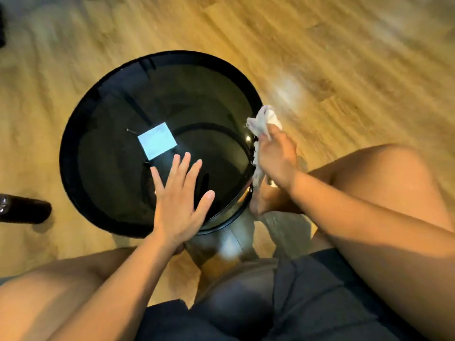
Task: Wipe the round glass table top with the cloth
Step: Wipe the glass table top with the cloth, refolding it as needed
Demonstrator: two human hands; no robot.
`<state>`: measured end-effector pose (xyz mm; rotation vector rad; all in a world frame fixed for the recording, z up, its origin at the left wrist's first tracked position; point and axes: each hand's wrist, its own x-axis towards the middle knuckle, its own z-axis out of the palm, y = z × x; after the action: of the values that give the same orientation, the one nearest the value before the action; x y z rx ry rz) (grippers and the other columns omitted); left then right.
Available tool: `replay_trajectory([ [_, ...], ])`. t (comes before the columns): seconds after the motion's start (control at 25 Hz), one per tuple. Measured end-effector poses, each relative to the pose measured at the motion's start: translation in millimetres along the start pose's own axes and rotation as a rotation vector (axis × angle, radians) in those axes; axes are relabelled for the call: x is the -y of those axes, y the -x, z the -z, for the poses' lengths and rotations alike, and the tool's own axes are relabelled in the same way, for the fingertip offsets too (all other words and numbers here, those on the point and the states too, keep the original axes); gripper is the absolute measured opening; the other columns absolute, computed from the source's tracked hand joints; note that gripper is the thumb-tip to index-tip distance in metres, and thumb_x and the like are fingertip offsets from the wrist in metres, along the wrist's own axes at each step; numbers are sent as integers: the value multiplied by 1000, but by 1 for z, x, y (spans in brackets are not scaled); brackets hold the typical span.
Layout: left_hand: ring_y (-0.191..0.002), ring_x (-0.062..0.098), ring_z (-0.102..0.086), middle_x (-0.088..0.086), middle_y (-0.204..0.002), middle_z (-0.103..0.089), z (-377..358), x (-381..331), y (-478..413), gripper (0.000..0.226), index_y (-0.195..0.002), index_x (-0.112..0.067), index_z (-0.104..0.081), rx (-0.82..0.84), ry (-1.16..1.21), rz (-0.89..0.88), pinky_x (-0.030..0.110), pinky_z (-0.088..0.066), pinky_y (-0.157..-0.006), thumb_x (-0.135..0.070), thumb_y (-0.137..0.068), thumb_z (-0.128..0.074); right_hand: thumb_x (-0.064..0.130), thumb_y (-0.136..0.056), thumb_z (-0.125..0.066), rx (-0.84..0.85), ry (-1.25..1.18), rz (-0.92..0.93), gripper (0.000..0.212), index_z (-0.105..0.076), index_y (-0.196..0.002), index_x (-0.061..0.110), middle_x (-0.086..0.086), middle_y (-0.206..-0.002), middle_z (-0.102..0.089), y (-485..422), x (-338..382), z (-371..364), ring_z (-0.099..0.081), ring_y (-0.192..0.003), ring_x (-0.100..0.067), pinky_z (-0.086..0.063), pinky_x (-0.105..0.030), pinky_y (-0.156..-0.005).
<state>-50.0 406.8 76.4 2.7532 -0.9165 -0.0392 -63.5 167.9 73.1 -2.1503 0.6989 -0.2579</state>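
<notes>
Tabletop [110,168] lies under the flat, spread left hand [179,200]; right hand [275,161] clamps the cloth [261,121] at its rim, where a stroke could slip off the edge, or the top tip.

left hand [179,205] on table top [110,148], cloth [261,134] at right rim

Round dark glass table top [110,168] on wood floor [344,57], left hand [177,200] flat on it

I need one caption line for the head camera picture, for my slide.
Left hand flat on the round glass table top; right hand holds the cloth at its rim.
</notes>
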Motion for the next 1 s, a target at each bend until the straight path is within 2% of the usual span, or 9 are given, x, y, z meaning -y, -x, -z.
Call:
replay_trajectory([
  [0.12,-153,25,-12,9,-163,-24,-7,-27,-22,68,-151,-15,-34,41,-42,-76,63,3,-119,-54,-96,-28,27,-100,-45,107,67,12,41,-46,-141,19,-18,-138,-47,52,-2,0,-43,-126,-35,-34,-36,-101],
  [0.24,-153,27,-11,12,-162,-26,-15,-37,-22,68,-150,-12,-36,72,-62,-120,64,4,-119,-54,-97,-31,39,-98,-38,73,126,-7,48,-40,-145,28,-23,-140,-41,36,-13,-9,-45,-120,-44,-39,-48,-103],
  [0.32,-153,30,-12,15,-161,-27,-18,-37,-23,67,-148,-9,-37,47,-69,-46,61,6,-119,-52,-95,-35,38,-99,-39,59,105,-39,46,-42,-145,30,-19,-144,-41,5,-14,-9,-47,-122,-39,-41,-40,-100],
  [0.44,-152,31,-15,18,-159,-30,-20,-38,-28,66,-146,-6,-36,9,-2,3,57,8,-119,-48,-95,-37,26,-100,-46,108,-42,-31,38,-54,-137,28,-7,-136,-57,-56,-4,-2,-55,-118,-28,-41,-27,-84],
  [0.56,-152,31,-18,19,-157,-33,-22,-37,-32,65,-144,-4,-39,43,-21,-48,58,6,-120,-46,-95,-38,27,-101,-46,174,-373,-190,37,-55,-136,31,2,-131,-63,-116,4,0,-62,-111,-21,-49,-29,-92],
  [0.76,-152,28,-16,17,-158,-33,-19,-43,-36,66,-144,-4,-41,80,-1,3,55,9,-120,-44,-92,-39,39,-103,-36,211,-316,-245,43,-40,-145,38,10,-139,-56,-121,7,0,-56,-88,-9,-46,-27,-92],
  [0.8,-152,28,-16,17,-158,-33,-19,-44,-37,66,-144,-4,-41,77,-1,8,56,8,-120,-44,-92,-39,39,-103,-34,194,-276,-237,43,-39,-146,35,8,-140,-54,-111,4,-2,-59,-92,-11,-45,-29,-93],
  [0.88,-152,29,-18,17,-157,-34,-20,-44,-35,63,-144,-5,-41,53,-14,6,57,8,-120,-43,-94,-38,37,-103,-34,151,-208,-226,47,-32,-149,29,-4,-143,-50,-80,1,-7,-56,-114,-23,-41,-30,-89],
  [1.0,-151,29,-20,16,-157,-35,-22,-40,-33,58,-145,-7,-40,13,-55,2,58,8,-120,-42,-99,-36,36,-104,-34,143,-179,-352,52,-18,-152,24,-16,-144,-42,-23,6,-14,-49,-124,-30,-27,-25,-80],
])
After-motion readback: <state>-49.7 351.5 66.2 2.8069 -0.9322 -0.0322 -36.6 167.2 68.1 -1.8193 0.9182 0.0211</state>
